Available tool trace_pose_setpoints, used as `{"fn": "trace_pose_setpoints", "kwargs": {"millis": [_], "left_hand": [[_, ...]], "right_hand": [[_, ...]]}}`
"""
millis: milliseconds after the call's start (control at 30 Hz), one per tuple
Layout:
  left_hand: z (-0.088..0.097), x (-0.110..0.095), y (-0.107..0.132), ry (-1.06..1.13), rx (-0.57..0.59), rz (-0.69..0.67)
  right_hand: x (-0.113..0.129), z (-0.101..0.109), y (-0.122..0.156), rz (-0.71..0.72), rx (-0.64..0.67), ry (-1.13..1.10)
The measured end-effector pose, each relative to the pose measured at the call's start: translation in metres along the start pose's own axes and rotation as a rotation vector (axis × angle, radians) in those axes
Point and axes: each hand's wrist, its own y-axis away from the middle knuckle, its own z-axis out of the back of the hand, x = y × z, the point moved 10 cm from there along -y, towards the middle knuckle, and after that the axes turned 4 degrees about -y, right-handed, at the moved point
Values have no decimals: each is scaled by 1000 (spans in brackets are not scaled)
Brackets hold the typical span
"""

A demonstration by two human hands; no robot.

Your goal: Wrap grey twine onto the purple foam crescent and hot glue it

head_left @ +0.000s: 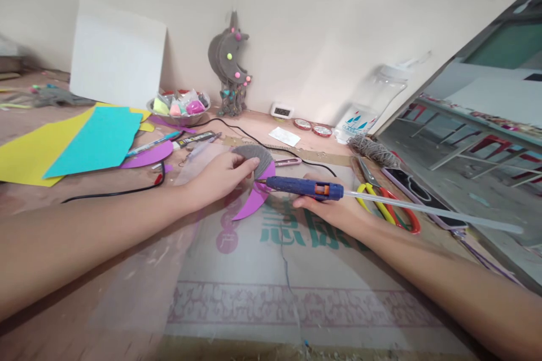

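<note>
My left hand pinches a grey crescent-shaped piece that lies over a purple crescent cut-out on the cardboard work surface. My right hand grips a blue glue gun with an orange trigger, its nozzle pointing left at the edge where grey and purple meet. A clear glue stick juts out of the gun's back toward the right.
Teal and yellow sheets lie at left, a bowl of colourful bits and a finished grey moon ornament at the back. Scissors, a phone, twine, a plastic jar and a black cable are nearby.
</note>
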Motion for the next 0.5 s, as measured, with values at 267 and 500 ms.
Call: {"fn": "trace_pose_setpoints", "kwargs": {"millis": [267,500], "left_hand": [[-1,-1,-1,18,3,-23],[-1,-3,-1,11,5,-22]], "right_hand": [[-4,-1,1,-9,6,27],[-1,-2,0,12,13,49]]}}
